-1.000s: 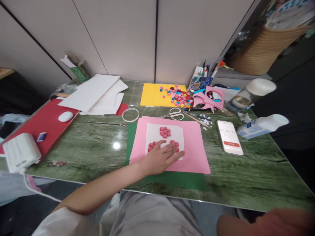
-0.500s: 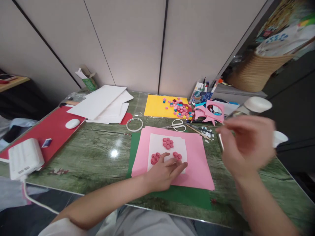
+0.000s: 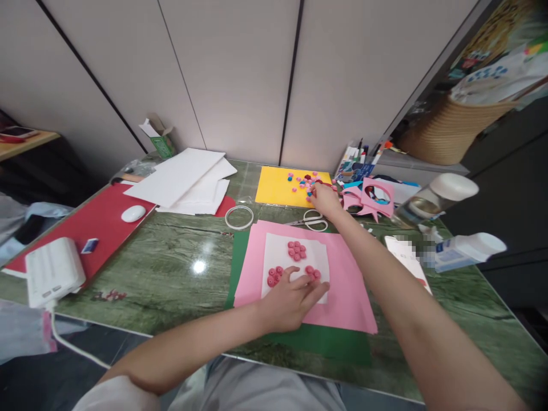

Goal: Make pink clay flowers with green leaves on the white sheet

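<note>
My left hand point(image 3: 289, 297) lies with fingers spread on a white sheet point(image 3: 274, 242). Its fingertips are beside a small cluster of pink coil-like rounds point(image 3: 313, 273). Two other clusters sit on the same sheet, an upper one point(image 3: 297, 250) and a left one point(image 3: 274, 277) partly behind the hand. Under the sheet are pink paper point(image 3: 351, 285) and green paper point(image 3: 338, 345). My right hand point(image 3: 325, 200) reaches into loose coloured rounds point(image 3: 303, 182) on a yellow sheet point(image 3: 272, 185). Its fingertips are partly hidden there, and whether they pinch a round cannot be told.
Scissors point(image 3: 314, 221) and a white tape ring point(image 3: 238, 217) lie behind the pink paper. Pink cut-outs point(image 3: 377, 197), a clear bottle point(image 3: 428, 200) and a white-capped bottle point(image 3: 466, 251) stand right. White sheets point(image 3: 180, 177), a mouse point(image 3: 133, 213) and a power bank point(image 3: 55, 271) are left.
My right hand has swung from the right side, above the table, forward and left to the rounds on the yellow sheet. My left hand stays on the white sheet.
</note>
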A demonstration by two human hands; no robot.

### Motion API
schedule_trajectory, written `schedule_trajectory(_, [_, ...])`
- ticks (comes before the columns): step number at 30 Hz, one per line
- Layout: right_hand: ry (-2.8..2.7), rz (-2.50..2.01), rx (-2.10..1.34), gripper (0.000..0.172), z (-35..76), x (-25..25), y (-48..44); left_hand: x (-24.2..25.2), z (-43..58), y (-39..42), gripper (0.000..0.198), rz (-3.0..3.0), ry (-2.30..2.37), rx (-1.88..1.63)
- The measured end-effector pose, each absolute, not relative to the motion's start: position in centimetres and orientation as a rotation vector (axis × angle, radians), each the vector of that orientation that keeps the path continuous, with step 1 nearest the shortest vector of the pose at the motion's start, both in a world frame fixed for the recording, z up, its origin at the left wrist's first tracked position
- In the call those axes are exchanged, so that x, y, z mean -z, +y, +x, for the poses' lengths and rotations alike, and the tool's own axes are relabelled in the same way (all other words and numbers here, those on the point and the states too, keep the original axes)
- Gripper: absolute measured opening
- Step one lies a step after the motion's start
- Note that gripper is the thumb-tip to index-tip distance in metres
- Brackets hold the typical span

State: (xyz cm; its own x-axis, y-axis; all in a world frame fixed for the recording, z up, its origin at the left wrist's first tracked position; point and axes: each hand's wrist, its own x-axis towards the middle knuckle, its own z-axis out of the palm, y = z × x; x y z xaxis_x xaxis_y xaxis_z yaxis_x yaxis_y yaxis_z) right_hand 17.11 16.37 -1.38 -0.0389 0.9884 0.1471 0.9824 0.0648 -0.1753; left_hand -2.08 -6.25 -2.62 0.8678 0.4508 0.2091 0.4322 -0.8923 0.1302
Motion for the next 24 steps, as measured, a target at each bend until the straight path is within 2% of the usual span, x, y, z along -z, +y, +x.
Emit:
schedule_trajectory(10, [-2.161,-1.994,0.012,0.036,13.8,2.9,20.1,2.5,-2.2,-6.0,0.059,2.915,0.694,-0.353])
schedule_trajectory(16, [-2.085,-2.082,-0.02,0.032,16.0,3.2,20.7,2.8,-2.2,-5.8,0.054,2.909,0.697,-0.381])
schedule_trajectory(24, [-2.172,-2.029,-0.087,0.03,18.5,3.2,18.6,2.9,-1.9,-5.9,0.061,2.767,0.847,-0.402])
